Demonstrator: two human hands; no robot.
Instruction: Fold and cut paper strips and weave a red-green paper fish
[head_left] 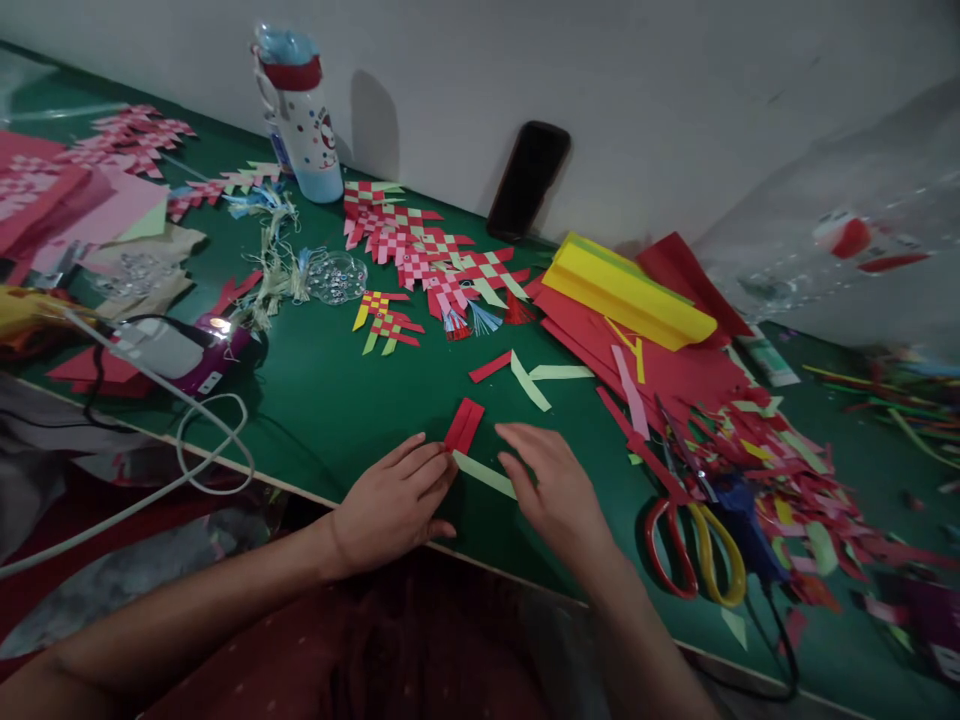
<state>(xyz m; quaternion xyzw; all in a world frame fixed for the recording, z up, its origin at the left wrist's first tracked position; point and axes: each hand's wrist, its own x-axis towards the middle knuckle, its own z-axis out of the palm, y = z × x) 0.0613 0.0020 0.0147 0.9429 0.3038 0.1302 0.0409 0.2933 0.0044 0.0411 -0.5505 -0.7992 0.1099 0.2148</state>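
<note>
Red strip (465,425), folded double, lay on the green surface (337,400) well left of the scissors (694,545), between 2 hands. Left hand (394,500) was flat and open, palm down, its fingertips at the strip's near end, gripping nothing. Right hand (559,490), nearer the scissors, was open too, fingers loosely spread over a pale green strip (484,473). Whether they pressed it could not be told.

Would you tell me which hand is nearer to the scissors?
Right. The right hand lies just left of the scissors; the left hand is farther away, past the folded red paper strip.
</note>
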